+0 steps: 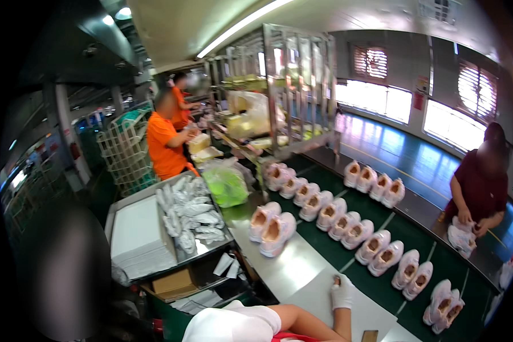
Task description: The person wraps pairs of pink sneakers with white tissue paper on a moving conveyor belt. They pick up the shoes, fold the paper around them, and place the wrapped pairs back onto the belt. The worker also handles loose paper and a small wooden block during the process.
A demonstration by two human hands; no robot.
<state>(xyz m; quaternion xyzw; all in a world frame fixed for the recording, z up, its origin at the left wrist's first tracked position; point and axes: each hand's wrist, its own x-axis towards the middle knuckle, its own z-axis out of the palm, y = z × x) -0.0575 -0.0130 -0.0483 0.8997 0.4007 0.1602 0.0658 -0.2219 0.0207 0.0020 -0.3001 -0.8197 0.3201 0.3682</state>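
My left arm bends in from the lower edge, with a white sleeve at the shoulder. My left hand, in a white glove, rests over a pale flat sheet on the metal worktop. Its fingers look curled, with a bare fingertip showing at the top; what they hold, if anything, is hidden. My right hand is out of view. A pair of pale pink sneakers stands on the worktop beyond my hand. A small brown piece lies at the sheet's near edge.
More sneaker pairs line the green conveyor. To the left, a bin holds stacked white sheets and wrapped bundles. A metal rack rises beyond. Two people in orange work far left; a person in dark red handles a shoe across the conveyor.
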